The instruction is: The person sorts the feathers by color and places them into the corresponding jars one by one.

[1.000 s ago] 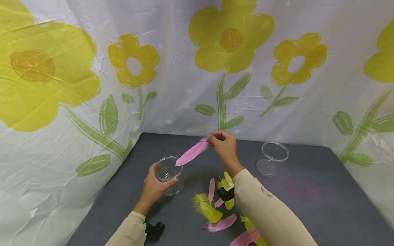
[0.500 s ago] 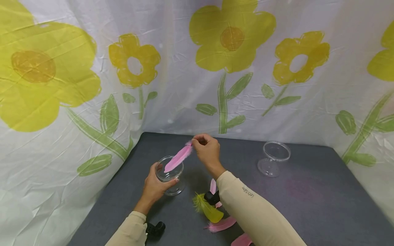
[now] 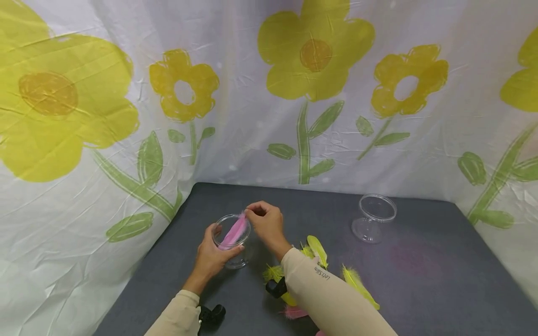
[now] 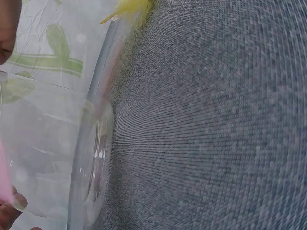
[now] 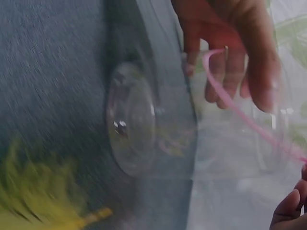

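Note:
A clear footed jar (image 3: pixel 238 262) stands on the dark table, left of centre, and my left hand (image 3: pixel 212 254) grips its side with fingers and thumb round it. Over its mouth, my right hand (image 3: pixel 267 227) pinches the fluffy quill end of a pink feather (image 3: pixel 233 233). Most of that feather is down inside the jar. Seen through the clear wall in the right wrist view, the pink feather (image 5: pixel 235 108) bends in a curve, its tip near the left fingers. The left wrist view shows the jar's round base (image 4: pixel 98 167) close to the cloth.
Several loose feathers lie under and beside the right forearm, among them a yellow feather (image 3: pixel 318 252), another yellow feather (image 3: pixel 360 288) and a partly hidden pink feather (image 3: pixel 295 312). A second clear footed container (image 3: pixel 373 219) stands at the right. A flowered curtain (image 3: pixel 244 130) hangs behind the table.
My right hand has moved left and down, taking the pink feather from beside the jar's rim to inside it. The left hand and the jar stay in place.

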Demonstrator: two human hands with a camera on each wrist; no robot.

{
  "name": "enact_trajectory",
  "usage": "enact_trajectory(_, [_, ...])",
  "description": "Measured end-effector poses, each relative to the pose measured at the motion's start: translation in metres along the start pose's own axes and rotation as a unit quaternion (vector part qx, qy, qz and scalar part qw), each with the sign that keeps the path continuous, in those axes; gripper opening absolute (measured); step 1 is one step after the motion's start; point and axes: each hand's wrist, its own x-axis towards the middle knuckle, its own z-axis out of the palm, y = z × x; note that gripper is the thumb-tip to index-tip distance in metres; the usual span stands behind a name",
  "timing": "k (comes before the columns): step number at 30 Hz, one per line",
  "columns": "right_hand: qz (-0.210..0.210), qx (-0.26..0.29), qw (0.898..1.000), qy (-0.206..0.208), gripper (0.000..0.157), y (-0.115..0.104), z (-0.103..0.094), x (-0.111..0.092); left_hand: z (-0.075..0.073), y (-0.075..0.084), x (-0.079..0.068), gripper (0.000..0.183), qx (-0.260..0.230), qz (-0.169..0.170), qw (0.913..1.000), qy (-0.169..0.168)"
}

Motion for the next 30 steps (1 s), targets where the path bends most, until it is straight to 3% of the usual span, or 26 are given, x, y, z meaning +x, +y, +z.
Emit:
enact_trajectory(8, [0.066,0.08,0.994,-0.042,0.006,0.016,0.008,-0.01,0.001,0.0,-0.001,0.105,0.006,0.005,1.0,-0.003])
enact_trajectory(20, [0.06,0.113,0.99,-0.056,0.011,0.019,0.006,-0.012,0.002,-0.001,0.0,0.104,0.01,0.017,0.9998,0.003])
enact_trajectory(30, [0.058,0.212,0.971,-0.094,0.015,0.009,-0.014,-0.001,0.001,-0.002,0.001,0.103,0.005,0.021,0.9997,0.009])
